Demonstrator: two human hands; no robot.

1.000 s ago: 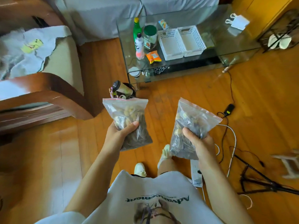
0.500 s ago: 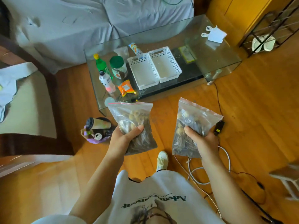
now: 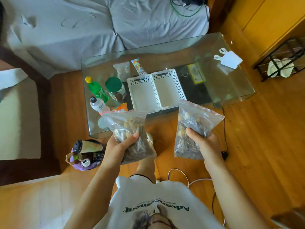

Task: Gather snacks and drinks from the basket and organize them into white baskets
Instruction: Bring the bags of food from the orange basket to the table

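Note:
My left hand (image 3: pixel 118 146) grips a clear zip bag of nuts and seeds (image 3: pixel 130 129). A second such snack bag (image 3: pixel 193 129) is held in my right hand (image 3: pixel 205 144). Both bags hang over the near edge of the glass table (image 3: pixel 231 90). Two white baskets (image 3: pixel 143 95) (image 3: pixel 170 90) stand side by side on the table, both with nothing in them. Left of them are a green bottle (image 3: pixel 96 88), a green-lidded jar (image 3: pixel 116 89), a white bottle (image 3: pixel 98 104), an orange packet (image 3: pixel 122 107), another clear bag (image 3: pixel 123 69) and a snack tube (image 3: pixel 138 67). The source basket (image 3: pixel 85 156) sits on the floor at my left, holding cans and a cup.
A grey-covered sofa (image 3: pixel 99 27) runs behind the table. An armchair (image 3: pixel 18 116) stands at left. A white pouch (image 3: pixel 230 59) lies on the table's right end. Cables (image 3: pixel 224 129) trail over the wooden floor at right, near a black metal rack (image 3: pixel 280 63).
I have walked toward the glass table with both bags; the table and white baskets are now directly in front and the floor basket has dropped back to my lower left.

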